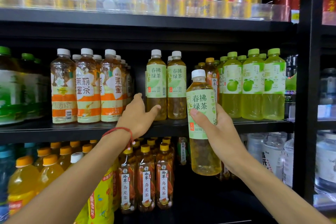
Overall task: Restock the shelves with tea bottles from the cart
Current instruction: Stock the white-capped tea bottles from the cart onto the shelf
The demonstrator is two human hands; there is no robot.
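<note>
Holding a green tea bottle [201,103] upright in our right hand [218,129], white cap up, we have it in front of the middle shelf [72,129], at four o'clock of the two matching shelf bottles [156,85]. That hand's fingers and thumb are wrapped round the label.

Our left hand [138,116] is stretched out to the shelf at nine o'clock of the held bottle, with its fingers straight and spread and nothing in its grasp. Its thumb lies across the base of the left shelf bottle, but we cannot tell whether it touches. A red string bracelet [118,129] circles that wrist.

Jasmine tea bottles [87,87] stand at nine o'clock of the hand and lime-green bottles [252,85] at three o'clock of the held bottle. Gold cans [183,2] line the shelf at twelve o'clock, and oolong bottles [146,178] stand at six.
</note>
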